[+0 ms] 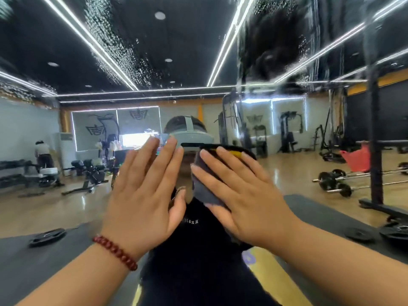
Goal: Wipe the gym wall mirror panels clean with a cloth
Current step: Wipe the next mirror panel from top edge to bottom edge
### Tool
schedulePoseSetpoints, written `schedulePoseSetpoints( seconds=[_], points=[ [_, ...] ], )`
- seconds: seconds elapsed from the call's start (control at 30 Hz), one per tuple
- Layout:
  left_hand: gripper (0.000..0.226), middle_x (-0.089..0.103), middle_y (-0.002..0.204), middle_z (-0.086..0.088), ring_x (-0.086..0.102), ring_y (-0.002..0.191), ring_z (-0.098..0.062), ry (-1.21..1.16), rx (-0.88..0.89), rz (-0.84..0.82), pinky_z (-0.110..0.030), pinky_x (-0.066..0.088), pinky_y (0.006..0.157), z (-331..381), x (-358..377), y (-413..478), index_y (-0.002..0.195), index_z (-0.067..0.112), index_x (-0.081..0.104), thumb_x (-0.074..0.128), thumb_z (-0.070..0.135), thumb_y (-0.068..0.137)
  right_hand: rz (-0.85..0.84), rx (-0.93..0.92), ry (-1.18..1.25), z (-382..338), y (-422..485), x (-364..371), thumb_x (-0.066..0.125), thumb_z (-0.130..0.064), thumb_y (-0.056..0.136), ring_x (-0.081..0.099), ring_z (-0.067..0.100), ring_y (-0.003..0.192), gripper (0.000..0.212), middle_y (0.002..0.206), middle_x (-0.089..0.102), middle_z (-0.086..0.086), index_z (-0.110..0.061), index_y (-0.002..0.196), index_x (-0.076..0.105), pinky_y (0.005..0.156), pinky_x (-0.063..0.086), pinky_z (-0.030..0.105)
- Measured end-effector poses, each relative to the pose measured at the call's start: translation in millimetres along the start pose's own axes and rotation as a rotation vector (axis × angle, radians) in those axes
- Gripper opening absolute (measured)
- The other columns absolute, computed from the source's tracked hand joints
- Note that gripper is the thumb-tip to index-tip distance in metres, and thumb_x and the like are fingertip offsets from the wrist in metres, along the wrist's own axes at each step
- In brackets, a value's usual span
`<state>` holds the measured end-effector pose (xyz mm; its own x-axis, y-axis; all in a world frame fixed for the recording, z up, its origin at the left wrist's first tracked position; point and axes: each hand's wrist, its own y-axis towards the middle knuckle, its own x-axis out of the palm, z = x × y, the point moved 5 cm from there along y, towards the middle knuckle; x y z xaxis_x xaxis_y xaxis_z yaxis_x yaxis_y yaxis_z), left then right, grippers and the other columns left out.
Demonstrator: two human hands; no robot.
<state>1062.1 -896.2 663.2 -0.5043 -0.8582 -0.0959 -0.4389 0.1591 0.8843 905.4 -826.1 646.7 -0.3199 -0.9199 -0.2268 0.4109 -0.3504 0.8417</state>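
Observation:
The wall mirror [287, 120] fills the whole view and reflects the gym. Streaks of water droplets [123, 58] run across its upper part. My right hand [240, 195] lies flat with straight fingers and presses a dark grey cloth [204, 191] with a yellow patch against the glass at the centre. My left hand [145, 195], with a red bead bracelet at the wrist, rests flat on the mirror just left of the cloth, fingers straight and spread. The two hands are close together and do not touch.
A vertical seam [239, 89] between mirror panels runs right of centre. Reflected in the glass are barbells [335, 180] and a rack post [375, 138] at right, benches [88, 173] and people at left, and weight plates [47, 237] on dark mats.

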Motion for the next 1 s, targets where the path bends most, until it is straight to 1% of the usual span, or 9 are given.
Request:
schedulePoseSetpoints(
  seconds=[0.07,0.17,0.23,0.37,0.43,0.63,0.73,0.87,1.0],
  points=[
    [0.065,0.033,0.157,-0.011,0.026,0.147,-0.031,0.002,0.005,-0.001,-0.046,0.009,0.123,0.0,0.2,1.5,0.149,0.005,0.039,0.044,0.039,0.093,0.103,0.126,0.016,23.6,33.9,-10.7,0.041,-0.046,0.099,0.022,0.019,0.150,0.057,0.162,0.027,-0.002,-0.026,0.153,0.035,0.121,0.017,0.041],
    [0.066,0.033,0.157,-0.011,0.026,0.147,-0.030,-0.006,0.012,0.000,-0.046,0.010,0.123,-0.3,-0.3,2.2,0.148,0.004,0.040,0.045,0.039,0.092,0.165,0.248,0.042,39.0,60.0,-16.8,0.039,-0.044,0.099,0.022,0.018,0.150,0.056,0.161,0.028,-0.002,-0.026,0.152,0.036,0.121,0.015,0.041],
    [0.065,0.035,0.156,-0.011,0.026,0.147,-0.030,0.004,0.025,-0.014,-0.046,0.010,0.123,-0.3,-2.3,2.9,0.147,0.004,0.042,0.046,0.040,0.092,0.153,0.220,0.013,32.9,52.3,-14.6,0.040,-0.044,0.100,0.021,0.019,0.151,0.058,0.162,0.025,-0.001,-0.024,0.154,0.034,0.122,0.016,0.044],
    [0.066,0.039,0.154,-0.009,0.026,0.147,-0.029,-0.002,0.056,-0.059,-0.045,0.007,0.124,-4.7,-11.3,6.1,0.145,0.005,0.047,0.046,0.043,0.090,0.025,-0.034,-0.058,18.2,21.0,-8.1,0.043,-0.047,0.097,0.017,0.020,0.152,0.063,0.163,0.021,-0.002,-0.025,0.155,0.031,0.121,0.018,0.045],
    [0.067,0.039,0.155,-0.009,0.024,0.148,-0.029,-0.006,0.072,-0.073,-0.046,0.008,0.123,-8.6,-14.6,9.5,0.145,0.006,0.047,0.046,0.044,0.090,0.008,-0.080,-0.062,28.1,30.1,-11.7,0.040,-0.048,0.097,0.019,0.020,0.151,0.062,0.163,0.023,-0.001,-0.026,0.155,0.030,0.121,0.016,0.043],
    [0.076,0.027,0.160,-0.012,0.021,0.149,-0.030,0.015,0.004,-0.105,-0.047,0.012,0.121,-38.2,-17.6,47.8,0.152,0.006,0.034,0.038,0.052,0.091,0.106,0.189,-0.022,60.8,100.4,-29.4,0.033,-0.048,0.099,0.020,0.019,0.150,0.060,0.163,0.024,-0.002,-0.025,0.154,0.033,0.120,0.014,0.040],
    [0.077,0.030,0.159,-0.013,0.023,0.148,-0.030,0.027,0.009,-0.128,-0.046,0.012,0.120,-46.0,-15.4,61.7,0.151,0.006,0.036,0.036,0.054,0.091,0.111,0.155,-0.008,47.0,83.4,-24.2,0.036,-0.047,0.098,0.020,0.021,0.151,0.061,0.163,0.023,-0.001,-0.024,0.154,0.033,0.120,0.016,0.043],
    [0.077,0.031,0.158,-0.014,0.026,0.147,-0.031,0.045,0.046,-0.134,-0.049,0.016,0.118,-46.4,-13.7,60.7,0.150,0.006,0.038,0.035,0.055,0.091,0.030,-0.035,-0.051,42.7,67.3,-21.2,0.033,-0.051,0.099,0.019,0.019,0.151,0.060,0.162,0.023,-0.003,-0.028,0.154,0.032,0.121,0.009,0.037],
    [0.077,0.037,0.155,-0.015,0.030,0.145,-0.031,0.057,0.060,-0.133,-0.049,0.017,0.118,-47.6,-17.1,64.1,0.147,0.005,0.043,0.036,0.055,0.089,0.056,0.080,0.006,70.9,112.2,-35.6,0.031,-0.051,0.098,0.020,0.020,0.149,0.060,0.162,0.025,-0.003,-0.027,0.153,0.033,0.119,0.005,0.035]
  ],
)
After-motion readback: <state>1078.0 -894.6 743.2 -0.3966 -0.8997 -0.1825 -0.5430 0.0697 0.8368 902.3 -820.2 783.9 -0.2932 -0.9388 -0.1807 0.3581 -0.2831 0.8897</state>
